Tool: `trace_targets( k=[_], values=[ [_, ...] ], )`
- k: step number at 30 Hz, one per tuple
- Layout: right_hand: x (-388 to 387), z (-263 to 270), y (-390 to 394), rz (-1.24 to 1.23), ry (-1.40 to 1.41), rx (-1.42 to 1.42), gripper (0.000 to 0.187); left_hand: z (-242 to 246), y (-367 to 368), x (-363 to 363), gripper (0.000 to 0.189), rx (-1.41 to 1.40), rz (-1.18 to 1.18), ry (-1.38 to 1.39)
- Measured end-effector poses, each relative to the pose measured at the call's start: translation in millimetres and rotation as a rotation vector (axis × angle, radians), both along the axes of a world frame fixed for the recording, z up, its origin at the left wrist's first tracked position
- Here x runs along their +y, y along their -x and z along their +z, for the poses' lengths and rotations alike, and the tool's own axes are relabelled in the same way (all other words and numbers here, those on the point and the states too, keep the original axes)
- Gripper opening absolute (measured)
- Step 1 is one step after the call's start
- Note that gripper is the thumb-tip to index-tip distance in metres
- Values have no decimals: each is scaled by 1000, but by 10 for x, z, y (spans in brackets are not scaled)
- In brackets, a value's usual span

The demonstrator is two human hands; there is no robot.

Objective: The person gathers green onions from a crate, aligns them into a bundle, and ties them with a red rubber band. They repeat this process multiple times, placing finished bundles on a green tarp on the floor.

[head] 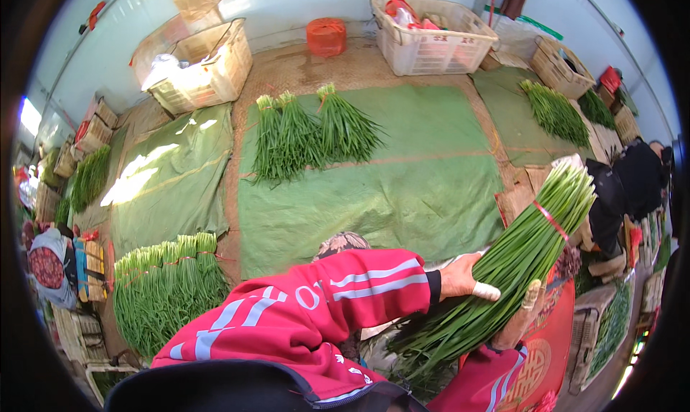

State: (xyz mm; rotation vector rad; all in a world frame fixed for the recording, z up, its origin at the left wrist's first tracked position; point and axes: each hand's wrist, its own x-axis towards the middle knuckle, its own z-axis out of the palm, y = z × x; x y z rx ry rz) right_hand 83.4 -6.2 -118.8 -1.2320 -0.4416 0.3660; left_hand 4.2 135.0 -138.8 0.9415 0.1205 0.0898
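Note:
A large bundle of garlic chives (531,239) slants across the right side, with its pale cut ends up and its leaf tips down by my lap. A red band (551,220) ties it near the cut ends. My left hand (469,280) grips the bundle's left side, with a white-wrapped thumb lying over the leaves. From below, my right hand (520,317) supports the right side, thumb upright and also wrapped; its other fingers are mostly hidden. A green tarp (372,212) is spread on the floor before me, with several tied chive bundles (291,134) on its far part.
More tied bundles (172,288) stand in a row at the left. Plastic crates (434,50) line the back wall, beside a red roll of twine (326,37). Beside my right arm is a red patterned surface (544,352). Other people (625,180) sit at both sides.

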Motion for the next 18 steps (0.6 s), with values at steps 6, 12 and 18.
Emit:
trace_targets(
  k=[6,12,18],
  values=[
    [-100,-636,-350,24,311,-11,42,378,183,1133,54,-48,358,142],
    [-612,-1377,-532,-216,992,-455,25,-275,540,2924,45,65,860,43],
    [-923,-1731,-679,-161,1179,-779,24,-2007,923,4724,85,548,1366,-364]
  ],
)
